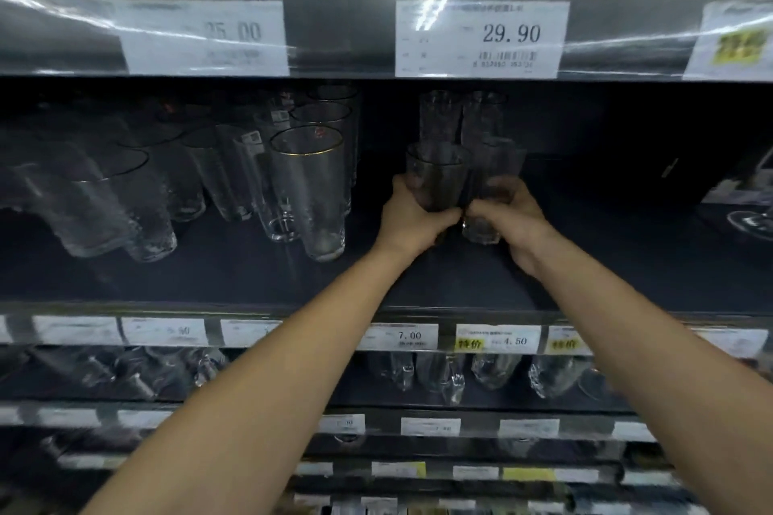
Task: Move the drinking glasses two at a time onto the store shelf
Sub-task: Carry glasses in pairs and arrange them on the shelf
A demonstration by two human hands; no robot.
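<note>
Both forearms (293,368) are reaching up and forward from the bottom of the view, converging on the middle shelf (460,284). At their ends, the left hand (412,222) is gripping the left glass (437,176) low on its body, fingers curling round the lower part. The right hand (514,217) is gripping the right glass (497,180) the same way. The 2 hands are meeting almost knuckle to knuckle, so the 2 glasses are standing side by side, touching or nearly so. Each glass is rising straight up out of its hand, long axis upright and mouth on top. Whether the bases are resting on the shelf or hanging just above it is not clear, since the left base is hiding behind the fingers.

The relation that matters here is depth. 2 back glasses (439,113) are standing directly behind the held pair, in line with them and further into the shelf. The held glasses are sitting between those and the hands, so each hand is lying on the near, lower side of its glass. Setting down is probably calling for a short, straight lowering with no push forward, or the 2 pairs may knock together. To the left, apart from the left hand, tall gold-rimmed glasses (307,197) are standing in a row.
</note>
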